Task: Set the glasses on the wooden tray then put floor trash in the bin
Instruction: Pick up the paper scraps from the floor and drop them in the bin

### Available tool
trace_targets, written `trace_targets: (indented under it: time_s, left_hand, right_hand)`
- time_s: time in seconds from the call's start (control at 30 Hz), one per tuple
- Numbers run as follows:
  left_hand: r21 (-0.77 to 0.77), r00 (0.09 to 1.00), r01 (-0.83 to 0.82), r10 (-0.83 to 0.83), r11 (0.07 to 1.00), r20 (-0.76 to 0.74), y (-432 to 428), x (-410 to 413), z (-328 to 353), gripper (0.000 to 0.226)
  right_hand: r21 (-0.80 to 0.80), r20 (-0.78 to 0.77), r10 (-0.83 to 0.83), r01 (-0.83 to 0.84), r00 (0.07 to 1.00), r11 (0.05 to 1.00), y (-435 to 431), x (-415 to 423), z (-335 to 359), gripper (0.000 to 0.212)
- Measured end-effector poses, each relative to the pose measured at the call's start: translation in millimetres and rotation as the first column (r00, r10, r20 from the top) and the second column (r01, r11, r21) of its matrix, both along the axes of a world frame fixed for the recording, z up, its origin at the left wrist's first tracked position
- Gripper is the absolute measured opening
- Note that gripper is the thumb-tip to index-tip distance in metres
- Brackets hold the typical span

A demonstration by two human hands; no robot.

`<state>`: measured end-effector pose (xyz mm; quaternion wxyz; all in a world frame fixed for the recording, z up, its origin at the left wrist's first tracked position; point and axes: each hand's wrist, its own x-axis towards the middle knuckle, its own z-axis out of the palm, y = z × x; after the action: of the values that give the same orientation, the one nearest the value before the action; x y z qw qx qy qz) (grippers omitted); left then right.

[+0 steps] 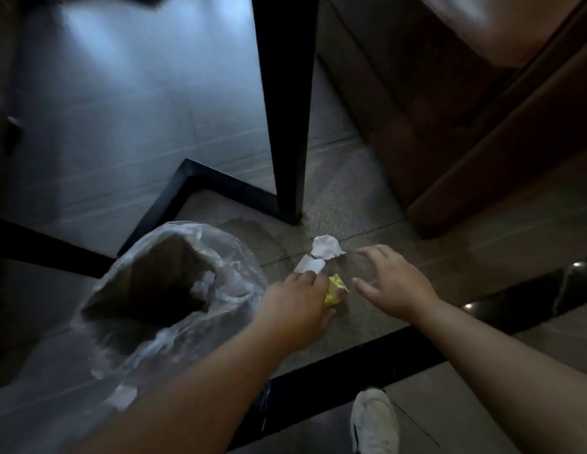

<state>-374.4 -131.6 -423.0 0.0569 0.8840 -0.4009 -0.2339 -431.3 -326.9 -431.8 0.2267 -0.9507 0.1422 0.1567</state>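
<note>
A bin point(148, 276) lined with a clear plastic bag stands on the floor at the lower left, with bits of white paper inside. Just right of it my left hand point(295, 306) is closed around a crumpled yellow wrapper point(334, 288), and its fingertips touch a white paper scrap point(309, 265). A second crumpled white paper point(325, 246) lies on the tiles just beyond. My right hand point(395, 283) hovers to the right of the papers, fingers spread, holding nothing. No glasses or wooden tray are in view.
A black table leg point(287, 126) comes down to the floor right behind the papers. A brown wooden cabinet point(465, 132) fills the upper right. Black border strips cross the tiled floor. A white shoe point(374, 421) is at the bottom edge.
</note>
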Motion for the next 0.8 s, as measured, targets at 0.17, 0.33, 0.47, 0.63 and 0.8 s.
trace_targets:
  time_s: [0.17, 0.33, 0.47, 0.63, 0.8]
  left_hand:
    - [0.012, 0.998, -0.044, 0.044, 0.999, -0.034, -39, 5, -127, 0.050]
    - [0.118, 0.998, -0.049, 0.054, 0.992, -0.034, -55, 11, -203, 0.056]
    - [0.177, 0.999, 0.007, -0.002, 0.984, -0.032, -57, 10, -234, 0.055]
    - [0.116, 0.999, -0.004, 0.009, 0.993, -0.041, -54, 8, -237, 0.025]
    - [0.050, 0.999, -0.038, 0.039, 0.998, -0.014, -52, 6, -206, 0.024]
  right_hand:
    - [0.005, 0.033, -0.049, 0.049, 0.998, 0.999, -27, 0, -98, 0.052]
    - [0.020, 0.018, -0.037, 0.037, 0.999, 0.999, -42, -6, -147, 0.051]
    - [0.044, 0.013, -0.040, 0.039, 0.999, 0.998, -53, -4, -162, 0.051]
    - [0.021, -0.001, -0.004, 0.004, 1.000, 1.000, -61, 13, -171, 0.048]
    - [0.027, -0.018, 0.035, -0.034, 0.999, 0.999, -51, 51, -194, 0.051]
